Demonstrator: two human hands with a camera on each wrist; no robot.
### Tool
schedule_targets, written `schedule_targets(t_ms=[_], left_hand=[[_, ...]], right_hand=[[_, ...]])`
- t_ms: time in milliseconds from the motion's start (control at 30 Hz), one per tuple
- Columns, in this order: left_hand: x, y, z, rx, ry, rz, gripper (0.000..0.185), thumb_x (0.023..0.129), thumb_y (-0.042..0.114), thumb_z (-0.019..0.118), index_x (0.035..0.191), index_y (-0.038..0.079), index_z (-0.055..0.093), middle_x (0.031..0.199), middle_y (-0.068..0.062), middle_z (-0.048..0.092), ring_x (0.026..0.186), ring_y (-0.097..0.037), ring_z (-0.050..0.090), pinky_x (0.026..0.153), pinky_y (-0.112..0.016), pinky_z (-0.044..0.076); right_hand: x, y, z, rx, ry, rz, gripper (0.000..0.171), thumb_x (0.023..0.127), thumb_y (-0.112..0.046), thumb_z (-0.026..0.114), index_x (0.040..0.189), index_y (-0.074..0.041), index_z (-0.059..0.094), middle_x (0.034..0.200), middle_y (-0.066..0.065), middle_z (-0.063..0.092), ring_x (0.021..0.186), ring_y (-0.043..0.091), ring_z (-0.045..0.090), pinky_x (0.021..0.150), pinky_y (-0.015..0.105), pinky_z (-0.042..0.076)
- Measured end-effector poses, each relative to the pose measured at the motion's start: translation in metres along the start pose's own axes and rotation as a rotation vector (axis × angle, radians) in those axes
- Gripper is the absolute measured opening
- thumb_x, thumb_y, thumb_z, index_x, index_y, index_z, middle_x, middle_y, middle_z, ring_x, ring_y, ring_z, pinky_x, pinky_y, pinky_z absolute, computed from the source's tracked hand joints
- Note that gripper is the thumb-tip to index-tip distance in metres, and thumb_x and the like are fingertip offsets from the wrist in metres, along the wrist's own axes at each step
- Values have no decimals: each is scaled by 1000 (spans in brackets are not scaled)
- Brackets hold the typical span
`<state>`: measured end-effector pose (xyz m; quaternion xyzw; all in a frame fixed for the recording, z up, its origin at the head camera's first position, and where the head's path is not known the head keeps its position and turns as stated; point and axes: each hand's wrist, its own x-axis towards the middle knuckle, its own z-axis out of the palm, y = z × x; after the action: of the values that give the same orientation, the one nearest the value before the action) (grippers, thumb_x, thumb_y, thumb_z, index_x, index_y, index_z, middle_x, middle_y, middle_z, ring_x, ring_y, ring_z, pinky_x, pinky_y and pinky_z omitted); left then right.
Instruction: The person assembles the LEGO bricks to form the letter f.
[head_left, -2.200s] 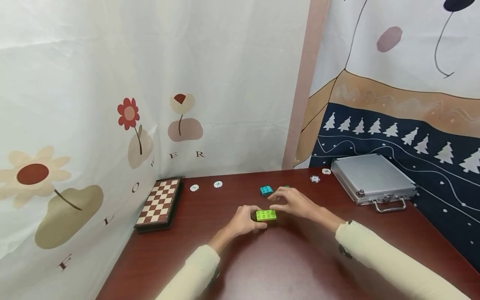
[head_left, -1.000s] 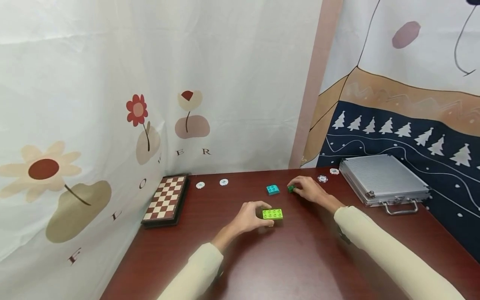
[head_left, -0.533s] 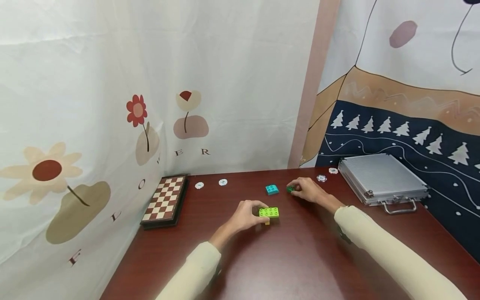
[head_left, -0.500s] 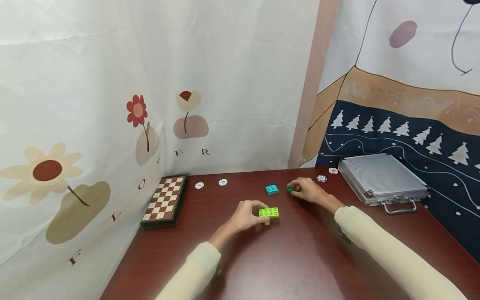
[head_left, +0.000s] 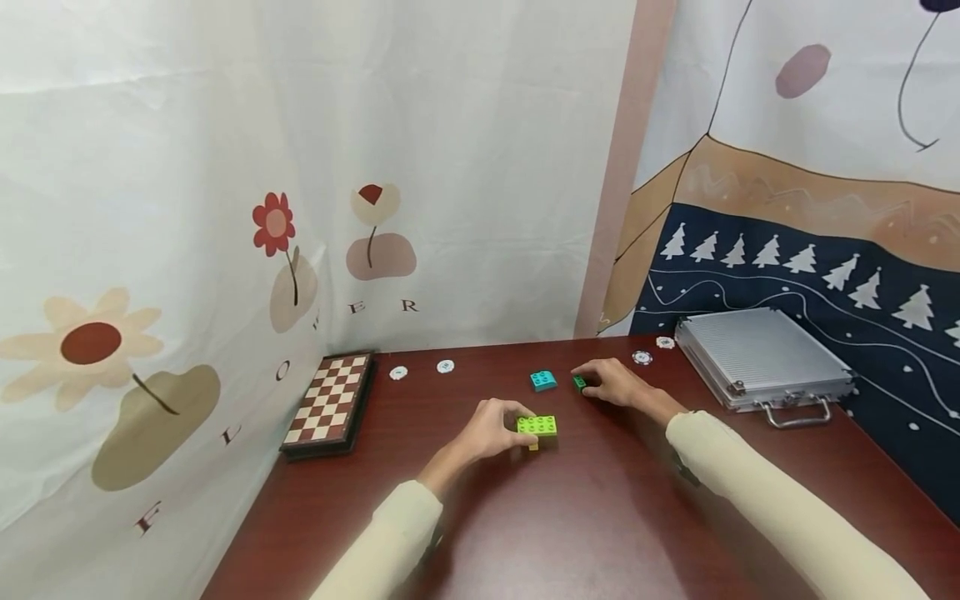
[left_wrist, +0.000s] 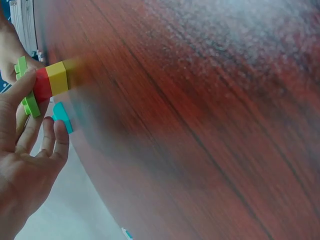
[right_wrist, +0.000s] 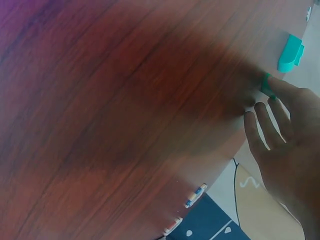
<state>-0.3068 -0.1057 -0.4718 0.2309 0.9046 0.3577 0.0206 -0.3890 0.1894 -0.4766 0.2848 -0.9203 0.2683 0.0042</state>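
Note:
My left hand (head_left: 491, 429) grips a stack of toy building bricks between thumb and fingers. On top is a lime green brick (head_left: 537, 426) with studs; the left wrist view shows a red brick (left_wrist: 43, 84) and a yellow brick (left_wrist: 57, 78) below it. Farther back, my right hand (head_left: 617, 383) pinches a small dark green brick (head_left: 579, 382) at the table surface. Its thumb and fingers partly cover that brick in the right wrist view. Just left of it lies a teal brick (head_left: 543, 381) with a sloped end.
A chessboard box (head_left: 330, 402) lies at the table's left edge. White poker chips (head_left: 446, 366) lie along the back, with a patterned chip (head_left: 642, 357) farther right. A silver case (head_left: 761, 358) with a handle stands at the back right. Printed curtains (head_left: 465, 208) hang behind the table.
My right hand has moved from beside the lime brick back to the dark green brick, now more exposed than half a second ago. My left hand keeps the stack, its yellow brick now showing beneath.

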Motion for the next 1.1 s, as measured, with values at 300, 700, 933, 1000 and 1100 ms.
schedule_targets(t_ms=[300,700,933,1000,1100], left_hand=[[1,2,2,-17,-21,-3,31,84,25,90,111,15,80,84,7,75,75,-9,65,75,-29,51],[0,-3,1,-4,-8,1,31,84,27,89,111,15,80,85,7,75,75,-8,65,76,-30,53],[-1,-2,0,2,0,-4,30,84,28,89,110,16,80,86,9,74,77,-7,62,74,-29,53],[-1,-2,1,-1,-3,-1,31,84,29,89,110,16,80,86,8,74,78,-8,64,75,-30,53],[-1,-1,2,-11,-6,0,31,84,29,89,111,16,80,87,6,76,80,-11,66,77,-32,54]], right_hand=[[-1,1,-1,0,22,5,34,94,-8,77,126,1,71,121,17,72,108,30,67,97,50,54],[-4,-19,-16,-16,73,-88,35,92,-8,79,125,0,72,123,15,72,110,29,67,97,48,54],[-10,-38,-24,-14,82,-95,38,92,-9,80,128,-1,72,126,15,71,114,29,66,98,47,54],[-13,-44,-26,-5,80,-91,38,91,-9,80,128,-2,72,126,14,71,114,29,66,98,47,55],[-17,-51,-27,23,72,-99,38,91,-8,80,128,-3,72,126,13,71,113,31,66,97,48,55]])
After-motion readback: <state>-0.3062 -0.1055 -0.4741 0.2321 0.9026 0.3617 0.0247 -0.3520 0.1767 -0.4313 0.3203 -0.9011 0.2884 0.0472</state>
